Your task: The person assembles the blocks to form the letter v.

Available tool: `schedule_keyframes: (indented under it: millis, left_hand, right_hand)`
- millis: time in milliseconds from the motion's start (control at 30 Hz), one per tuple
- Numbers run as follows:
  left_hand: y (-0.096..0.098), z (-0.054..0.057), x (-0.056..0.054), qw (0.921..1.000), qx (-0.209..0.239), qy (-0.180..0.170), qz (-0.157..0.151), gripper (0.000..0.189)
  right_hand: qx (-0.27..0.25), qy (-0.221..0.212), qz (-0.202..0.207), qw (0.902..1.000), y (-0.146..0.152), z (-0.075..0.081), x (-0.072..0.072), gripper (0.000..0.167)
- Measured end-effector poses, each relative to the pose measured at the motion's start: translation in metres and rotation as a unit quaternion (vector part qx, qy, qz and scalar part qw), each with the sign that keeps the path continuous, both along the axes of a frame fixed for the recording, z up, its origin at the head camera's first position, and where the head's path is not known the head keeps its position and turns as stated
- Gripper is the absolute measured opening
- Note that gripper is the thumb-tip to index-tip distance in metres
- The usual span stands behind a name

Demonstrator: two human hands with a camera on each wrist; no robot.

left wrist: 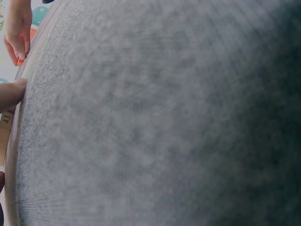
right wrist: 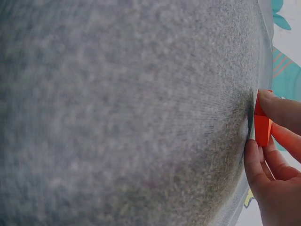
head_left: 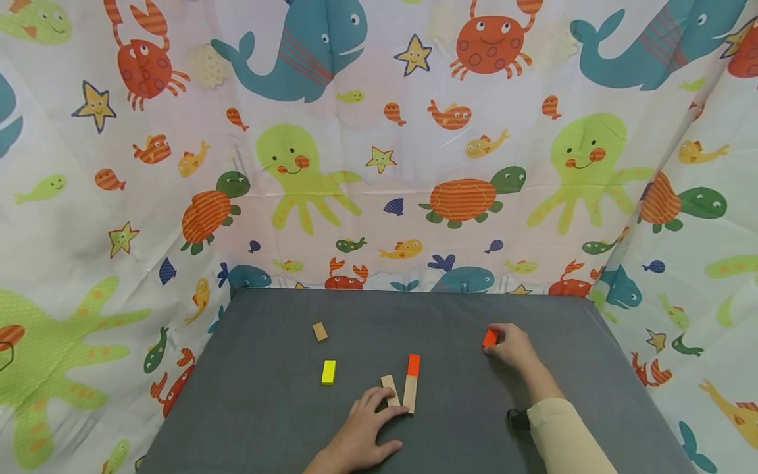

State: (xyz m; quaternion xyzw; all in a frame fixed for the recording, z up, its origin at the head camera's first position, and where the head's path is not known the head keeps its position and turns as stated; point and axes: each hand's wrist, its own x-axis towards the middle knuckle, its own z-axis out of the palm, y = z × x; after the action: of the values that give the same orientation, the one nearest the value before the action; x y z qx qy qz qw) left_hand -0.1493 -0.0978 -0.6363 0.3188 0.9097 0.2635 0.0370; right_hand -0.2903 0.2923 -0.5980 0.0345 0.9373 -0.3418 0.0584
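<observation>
In the head view my right hand (head_left: 517, 347) pinches an orange block (head_left: 489, 338) at the right side of the grey table. The right wrist view shows thumb and fingers about this orange block (right wrist: 263, 125), close to the cloth. My left hand (head_left: 368, 431) rests near the front middle, its fingers touching a tilted plain wooden block (head_left: 387, 381), partly covered by them. One fingertip reaches the foot of a second plain wooden block (head_left: 410, 394). Another orange block (head_left: 414, 365) lies end to end with that one. The left thumb stands apart from the blocks.
A yellow block (head_left: 328, 372) and a small plain wooden block (head_left: 320, 331) lie on the left part of the grey table (head_left: 266, 395). Behind and beside it hangs a curtain (head_left: 367, 217) printed with sea animals. A dark object (head_left: 518, 420) sits at the right wrist.
</observation>
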Motion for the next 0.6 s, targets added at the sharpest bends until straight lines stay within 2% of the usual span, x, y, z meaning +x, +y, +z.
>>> schedule_keyframes:
  millis: [167, 400, 600]
  left_hand:
    - [0.001, 0.001, 0.001, 1.0, 0.001, 0.007, 0.0, 0.053]
    - [0.001, 0.002, 0.001, 1.0, -0.005, -0.008, 0.003, 0.052]
    - [0.001, 0.001, 0.0, 1.0, -0.002, -0.004, 0.003, 0.053]
  right_hand:
    - [0.003, 0.016, 0.007, 0.9998, -0.002, 0.001, 0.001, 0.063]
    - [-0.001, 0.028, 0.004, 0.9996, -0.01, 0.005, 0.003, 0.061]
    - [-0.003, 0.048, 0.019, 0.9987, -0.02, 0.01, 0.003, 0.061]
